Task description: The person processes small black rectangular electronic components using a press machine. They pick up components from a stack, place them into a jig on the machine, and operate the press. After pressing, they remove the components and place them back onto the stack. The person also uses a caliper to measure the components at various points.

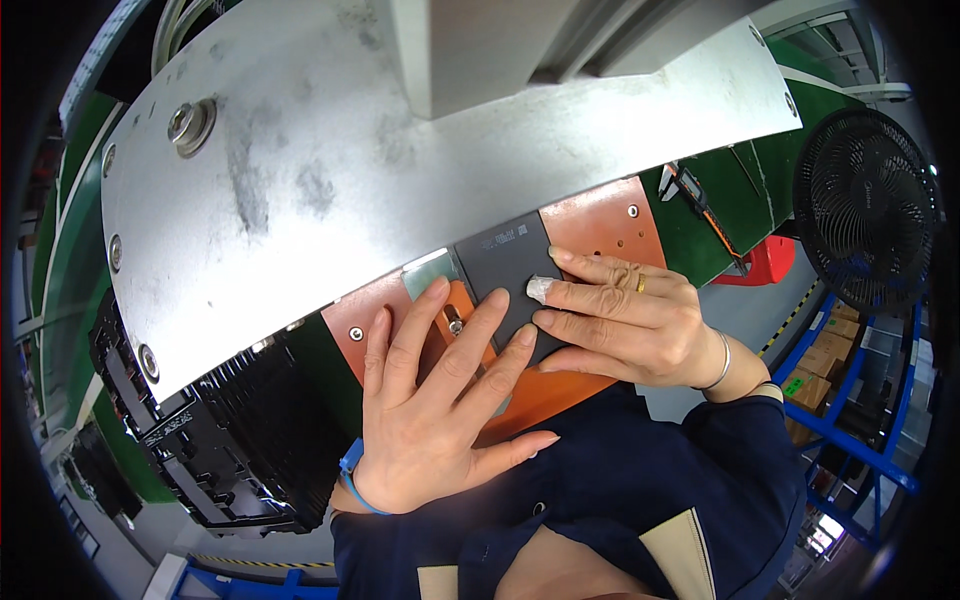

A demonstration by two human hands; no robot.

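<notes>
A dark grey flat rectangular piece (497,260) with pale printing lies on an orange-brown fixture plate (600,222), its far end close to the edge of a big metal plate. My left hand (425,410) is open, fingers spread. Its index fingertip touches the piece's left side, while other fingers reach over an orange block (460,300) with a screw in a slot. From the right, my right hand (630,320) lies with outstretched fingers on the piece's right side; one fingertip is wrapped in white tape. Both hands cover the piece's near part.
The large metal plate (330,200) with bolts overhangs the fixture, a grey upright (490,50) above it. Stacked black trays (240,440) stand left. A caliper (705,215) lies on the green surface at right, near a red object (768,262) and a black fan (868,205).
</notes>
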